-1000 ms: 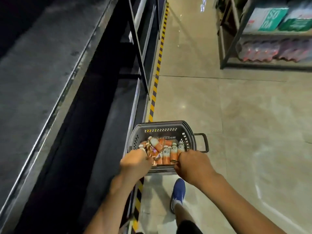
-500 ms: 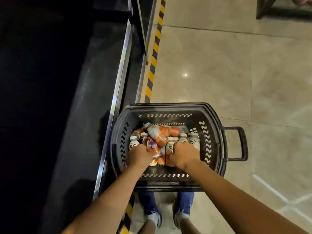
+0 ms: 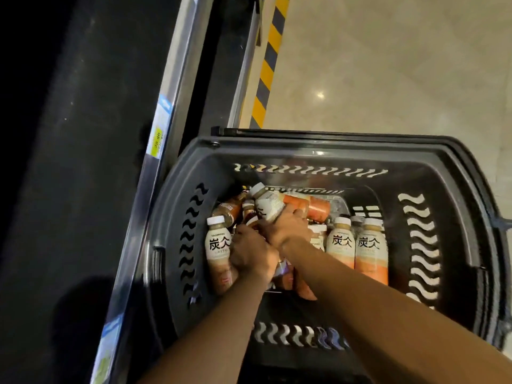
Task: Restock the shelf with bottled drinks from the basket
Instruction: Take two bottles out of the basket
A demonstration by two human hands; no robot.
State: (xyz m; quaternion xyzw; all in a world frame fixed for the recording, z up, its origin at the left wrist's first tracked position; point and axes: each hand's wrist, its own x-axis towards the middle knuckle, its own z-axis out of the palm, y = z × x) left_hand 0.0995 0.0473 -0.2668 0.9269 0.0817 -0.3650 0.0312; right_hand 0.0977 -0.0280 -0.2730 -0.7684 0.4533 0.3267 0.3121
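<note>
Basket (image 3: 318, 151) beside shelf (image 3: 171, 79).
The basket stands on the floor (image 3: 388, 65), the shelf just left of it; bottles (image 3: 340, 242) crowd its bottom, with the left hand (image 3: 253, 254) and right hand (image 3: 288, 225) among them.

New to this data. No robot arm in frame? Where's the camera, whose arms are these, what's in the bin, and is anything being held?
There is no machine here: a person works with bare hands. The one picture comes from a wide-angle camera worn on the person's head and looking down, so both arms enter from the bottom edge. The left hand and right hand reach into a dark plastic basket that sits next to a dark shelf, with tiled floor beyond. The basket holds bottled drinks. Some are upright, such as the latte bottle at its left side, and others lie in a heap. The right hand grips a tilted bottle with a white label. The left hand's fingers are buried among the bottles, so I cannot tell whether it holds one.
</note>
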